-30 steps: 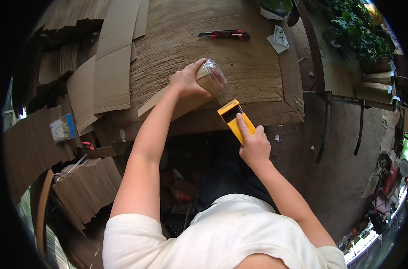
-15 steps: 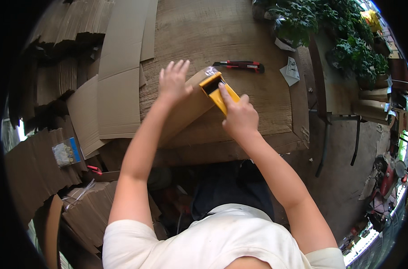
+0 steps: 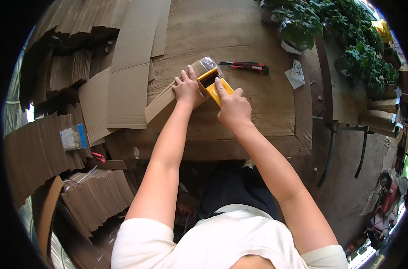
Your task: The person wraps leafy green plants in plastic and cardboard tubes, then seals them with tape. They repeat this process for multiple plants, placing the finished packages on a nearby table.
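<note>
My left hand (image 3: 186,91) grips across the top of a narrow cardboard box (image 3: 161,109), which lies diagonally on the wooden table, its fingers bent toward the far edge. Clear, shiny tape (image 3: 207,63) covers the box's far end. My right hand (image 3: 234,110) holds a yellow-and-black tape dispenser (image 3: 226,89) against that end, index finger stretched along its top. Just beyond lies a red-and-black utility knife (image 3: 244,67). Flat cardboard sheets (image 3: 127,96) lie to the left of the box.
Stacked cardboard (image 3: 40,157) fills the left side, with a small plastic bag (image 3: 73,136) and a red-handled tool (image 3: 98,156) on it. Paper labels (image 3: 294,76) lie at the table's right. Leafy plants (image 3: 360,67) stand on a metal-legged bench (image 3: 340,107).
The dispenser has moved up and left onto the box's end, shortening the stretched tape. My left hand let go, lifted with spread fingers, and is now back on the box, lower along it.
</note>
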Available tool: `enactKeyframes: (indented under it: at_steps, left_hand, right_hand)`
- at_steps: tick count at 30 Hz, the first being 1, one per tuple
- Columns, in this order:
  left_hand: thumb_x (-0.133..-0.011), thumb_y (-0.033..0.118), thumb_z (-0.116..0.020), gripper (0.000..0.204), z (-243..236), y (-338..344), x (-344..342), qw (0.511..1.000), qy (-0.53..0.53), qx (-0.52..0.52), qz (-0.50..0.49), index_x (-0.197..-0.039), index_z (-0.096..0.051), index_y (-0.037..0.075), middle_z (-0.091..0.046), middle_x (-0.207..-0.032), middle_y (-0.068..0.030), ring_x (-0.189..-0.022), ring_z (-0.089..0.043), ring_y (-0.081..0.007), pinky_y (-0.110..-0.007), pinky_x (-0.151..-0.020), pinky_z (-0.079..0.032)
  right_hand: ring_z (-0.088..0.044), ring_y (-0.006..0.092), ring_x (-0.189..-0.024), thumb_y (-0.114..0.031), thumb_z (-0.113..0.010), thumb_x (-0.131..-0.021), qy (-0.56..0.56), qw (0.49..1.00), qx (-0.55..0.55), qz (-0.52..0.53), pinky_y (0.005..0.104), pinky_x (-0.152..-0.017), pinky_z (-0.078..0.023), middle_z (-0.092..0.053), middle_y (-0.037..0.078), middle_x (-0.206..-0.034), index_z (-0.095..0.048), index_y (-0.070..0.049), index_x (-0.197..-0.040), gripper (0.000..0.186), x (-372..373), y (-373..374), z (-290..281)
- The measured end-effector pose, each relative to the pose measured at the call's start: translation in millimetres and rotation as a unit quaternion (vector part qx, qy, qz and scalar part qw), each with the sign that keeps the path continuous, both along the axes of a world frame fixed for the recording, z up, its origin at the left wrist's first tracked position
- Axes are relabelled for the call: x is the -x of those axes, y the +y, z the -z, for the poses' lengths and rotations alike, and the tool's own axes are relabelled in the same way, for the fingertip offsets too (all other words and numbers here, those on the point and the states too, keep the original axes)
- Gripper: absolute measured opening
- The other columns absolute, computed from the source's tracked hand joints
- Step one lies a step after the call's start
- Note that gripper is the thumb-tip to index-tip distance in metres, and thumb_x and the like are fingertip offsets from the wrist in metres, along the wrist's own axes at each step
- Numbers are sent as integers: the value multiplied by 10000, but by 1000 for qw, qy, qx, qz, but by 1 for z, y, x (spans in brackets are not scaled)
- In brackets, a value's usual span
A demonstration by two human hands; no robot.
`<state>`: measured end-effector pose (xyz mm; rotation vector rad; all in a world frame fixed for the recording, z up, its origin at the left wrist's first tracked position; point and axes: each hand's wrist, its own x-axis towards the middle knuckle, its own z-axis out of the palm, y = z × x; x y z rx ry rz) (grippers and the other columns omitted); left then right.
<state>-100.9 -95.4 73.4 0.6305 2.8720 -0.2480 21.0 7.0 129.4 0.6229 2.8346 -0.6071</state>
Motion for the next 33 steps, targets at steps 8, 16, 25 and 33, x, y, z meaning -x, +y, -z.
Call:
enactKeyframes:
  at_steps: [8,16,25,33]
  left_hand:
    - [-512,488,-813,1212,16,-1,12,1000,-2,-15,15,-1424,-165,22,-434,-1262,-179,-1100,-522,-376,-416,-866,-501]
    - [-458,532,-803,1276,-6,0,25,997,-74,18,21,-1437,-151,37,-455,-1306,-164,-1101,-555,-306,-372,-901,-486]
    - [-402,540,-808,1268,-12,-9,98,973,-217,-16,76,-1422,-230,59,-549,-1234,-176,-1098,-561,-306,-364,-940,-452]
    - [-456,411,-828,1152,29,-31,167,839,-483,-251,21,-1426,-266,148,-476,-1319,-144,-1229,-437,-273,-366,-1025,-344]
  right_hand:
    - [-585,308,-661,-51,-668,-645,25,999,-28,-11,365,-576,-529,-467,161,-839,-302,-334,-1417,901,-70,7,12]
    - [-542,277,-587,-57,-674,-616,33,998,-57,-13,334,-506,-505,-460,146,-815,-377,-314,-1389,868,-126,3,16]
    - [-572,302,-619,-59,-660,-640,-29,998,-49,-24,376,-554,-512,-470,166,-846,-315,-337,-1412,890,-30,6,53]
    - [-577,306,-630,-64,-668,-627,-29,998,-49,-4,376,-565,-512,-465,162,-839,-316,-348,-1409,903,16,-1,50]
